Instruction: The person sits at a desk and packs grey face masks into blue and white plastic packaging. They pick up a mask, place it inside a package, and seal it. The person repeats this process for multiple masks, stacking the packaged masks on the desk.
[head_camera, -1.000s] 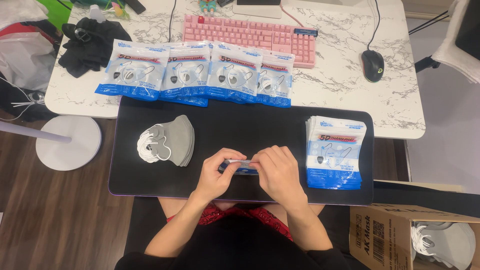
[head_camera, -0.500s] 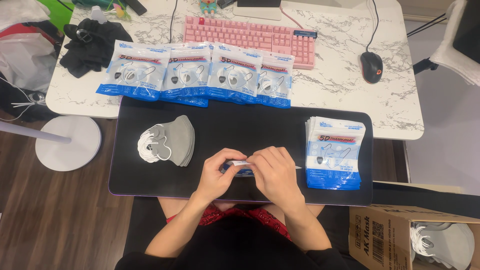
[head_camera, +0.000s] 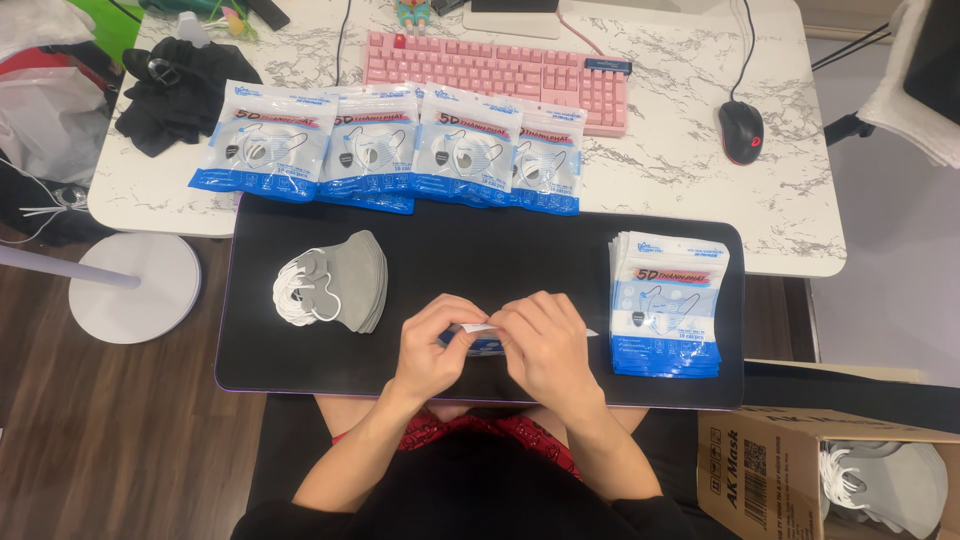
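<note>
- The left hand (head_camera: 432, 345) and the right hand (head_camera: 545, 345) meet over the near middle of the black mat (head_camera: 480, 250), fingers curled, both pinching one small blue-and-white packet (head_camera: 478, 340).
- That packet sits between the two hands, mostly hidden by the fingers; only its white top edge and a blue strip show.
- Whether the packet is sealed or already opened cannot be told.
- Left of the hands, well apart, a stack of grey masks (head_camera: 345, 280) with white ear loops lies on the mat.
- Right of the hands, near the mat's right edge, a pile of flat pouches (head_camera: 668, 305) in blue and white lies neatly stacked.
- Beyond the mat, a row of filled packets (head_camera: 390, 148) overlaps along the front edge of the marble table (head_camera: 680, 180).
- Behind that row stands a pink keyboard (head_camera: 500, 68), with a black mouse (head_camera: 741, 131) to its right.
- At the lower right, off the table, an open cardboard box (head_camera: 770, 480) holds more grey masks.
</note>
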